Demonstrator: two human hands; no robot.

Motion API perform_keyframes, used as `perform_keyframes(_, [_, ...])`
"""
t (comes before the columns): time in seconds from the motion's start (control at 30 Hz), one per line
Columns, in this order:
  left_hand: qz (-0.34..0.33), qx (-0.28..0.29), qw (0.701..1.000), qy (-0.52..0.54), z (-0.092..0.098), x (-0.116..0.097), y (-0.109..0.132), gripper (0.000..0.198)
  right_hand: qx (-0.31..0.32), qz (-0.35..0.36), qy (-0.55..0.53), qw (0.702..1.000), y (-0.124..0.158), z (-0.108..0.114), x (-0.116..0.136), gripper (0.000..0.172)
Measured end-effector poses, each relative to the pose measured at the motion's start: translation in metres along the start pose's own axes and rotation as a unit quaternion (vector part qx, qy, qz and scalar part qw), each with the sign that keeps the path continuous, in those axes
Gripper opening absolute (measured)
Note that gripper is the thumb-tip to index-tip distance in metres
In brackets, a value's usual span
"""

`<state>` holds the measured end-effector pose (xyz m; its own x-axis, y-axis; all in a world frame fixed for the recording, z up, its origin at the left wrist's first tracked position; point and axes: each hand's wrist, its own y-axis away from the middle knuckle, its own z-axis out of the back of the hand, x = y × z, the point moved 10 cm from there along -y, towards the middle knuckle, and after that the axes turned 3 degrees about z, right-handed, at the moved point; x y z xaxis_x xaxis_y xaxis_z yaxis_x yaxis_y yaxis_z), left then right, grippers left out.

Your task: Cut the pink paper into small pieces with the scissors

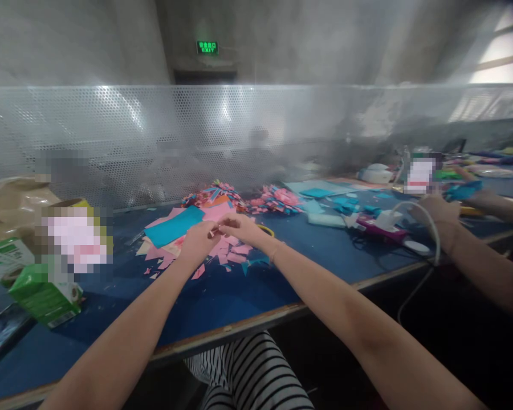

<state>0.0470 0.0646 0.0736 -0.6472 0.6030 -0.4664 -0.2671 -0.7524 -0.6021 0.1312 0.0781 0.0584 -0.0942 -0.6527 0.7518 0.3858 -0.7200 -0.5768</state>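
Above a spread of pink paper scraps [237, 250], my left hand [200, 238] and my right hand [238, 228] meet at the fingertips. Both are closed in a pinch around a small pale pink piece [215, 232], whose shape is too small to tell. A blue paper sheet [173, 226] lies just left of my left hand, on top of pink sheets. Behind my hands sit two piles of small folded pink, orange and blue pieces [277, 200]. A yellow ring-shaped thing [265, 230] shows partly behind my right wrist.
Green and white boxes [47, 293] and a brown bag [17, 205] stand at the left. A purple power strip [378, 228] with a white cable lies to the right. Another person's hands [442, 210] work at the far right. A perforated metal screen [154, 125] runs behind the blue table [222, 302].
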Motion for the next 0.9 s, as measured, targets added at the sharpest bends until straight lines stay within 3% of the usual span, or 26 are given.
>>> perform_keyframes(0.27, [0.069, -0.025, 0.981, 0.179, 0.005, 0.012, -0.004, 0.009, -0.038, -0.036, -0.06, 0.997, 0.0, 0.005, -0.003, 0.022])
perform_keyframes(0.47, [0.091, -0.045, 0.962, 0.254, 0.008, 0.016, -0.002, 0.028, -0.053, -0.065, -0.125, 0.989, -0.001, 0.003, -0.011, 0.022])
perform_keyframes(0.7, [0.053, -0.056, 0.962, 0.263, 0.013, 0.0, 0.001, 0.036, -0.09, -0.015, -0.102, 0.991, -0.005, 0.013, -0.007, 0.02])
perform_keyframes(0.77, [0.074, -0.06, 0.947, 0.307, 0.011, 0.004, 0.002, 0.036, -0.102, 0.004, -0.083, 0.991, -0.006, 0.017, -0.004, 0.021])
perform_keyframes(0.9, [0.162, -0.057, 0.904, 0.39, -0.001, 0.025, 0.001, 0.016, -0.102, 0.028, -0.026, 0.994, -0.005, 0.018, 0.005, 0.02])
